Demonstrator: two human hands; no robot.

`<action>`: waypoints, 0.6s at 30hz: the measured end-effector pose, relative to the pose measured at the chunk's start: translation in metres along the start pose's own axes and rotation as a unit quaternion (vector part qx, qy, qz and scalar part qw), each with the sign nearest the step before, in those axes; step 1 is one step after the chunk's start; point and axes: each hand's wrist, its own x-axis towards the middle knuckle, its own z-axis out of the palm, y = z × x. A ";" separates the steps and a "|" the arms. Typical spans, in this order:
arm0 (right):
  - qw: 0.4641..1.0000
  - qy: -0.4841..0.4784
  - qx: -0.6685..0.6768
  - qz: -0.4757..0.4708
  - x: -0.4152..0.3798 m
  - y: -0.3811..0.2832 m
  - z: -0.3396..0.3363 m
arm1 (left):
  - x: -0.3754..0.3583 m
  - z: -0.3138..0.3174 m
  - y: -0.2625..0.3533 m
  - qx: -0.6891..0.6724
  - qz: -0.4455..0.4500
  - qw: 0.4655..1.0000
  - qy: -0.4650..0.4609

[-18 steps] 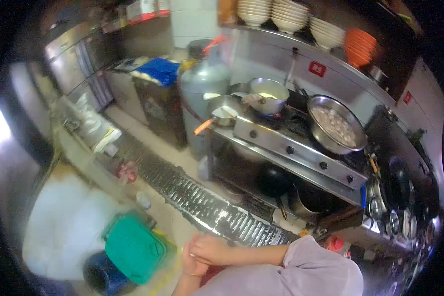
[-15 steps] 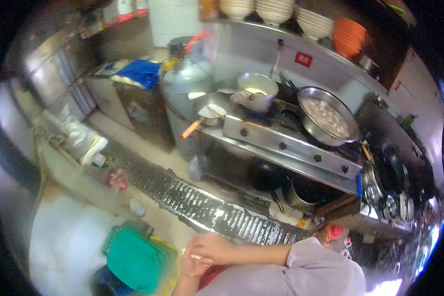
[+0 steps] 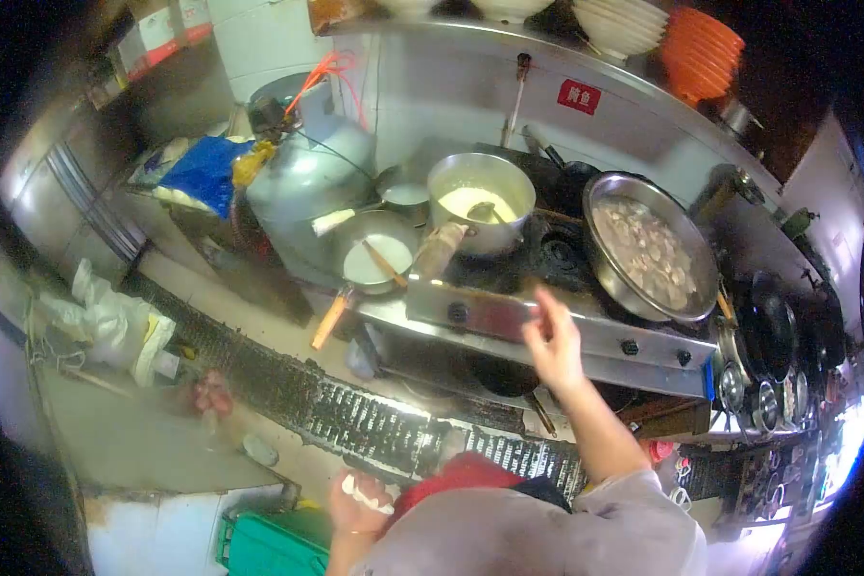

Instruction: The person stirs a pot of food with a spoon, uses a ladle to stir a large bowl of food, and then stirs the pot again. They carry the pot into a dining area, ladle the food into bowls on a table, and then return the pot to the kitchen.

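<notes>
My right hand [image 3: 550,342] is lifted in front of the gas stove [image 3: 480,312], fingers apart, with nothing in it. It hovers near the stove's front edge, below a steel pot of white liquid [image 3: 481,199] and left of a wide pan of pale pieces [image 3: 649,246]. My left hand [image 3: 357,500] stays low by my body, closed on a small white item that is too blurred to name. A small saucepan with an orange handle [image 3: 374,261] sits at the stove's left end.
A grey gas cylinder [image 3: 302,178] stands left of the stove. A floor drain grate [image 3: 355,422] runs in front. A green crate [image 3: 269,549] is at my feet. White bags [image 3: 115,322] lie left, dark woks [image 3: 773,326] right, and orange bowls [image 3: 706,48] stand on the shelf.
My right hand has left my left hand and risen toward the stove's front. The view has swung closer to the stove.
</notes>
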 end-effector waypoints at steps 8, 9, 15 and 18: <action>0.938 -0.154 -0.263 -0.167 0.150 0.011 0.005 | 0.132 0.120 0.000 0.121 -0.002 0.993 -0.011; 0.926 -0.166 -0.287 -0.181 0.160 0.015 0.007 | 0.151 0.115 0.009 0.105 -0.058 0.991 -0.065; 0.893 -0.174 -0.360 -0.205 0.197 -0.003 -0.015 | 0.235 0.198 0.021 0.112 -0.171 0.977 -0.065; 0.897 -0.200 -0.352 -0.177 0.197 -0.006 -0.014 | 0.254 0.262 0.027 0.153 -0.252 0.954 -0.056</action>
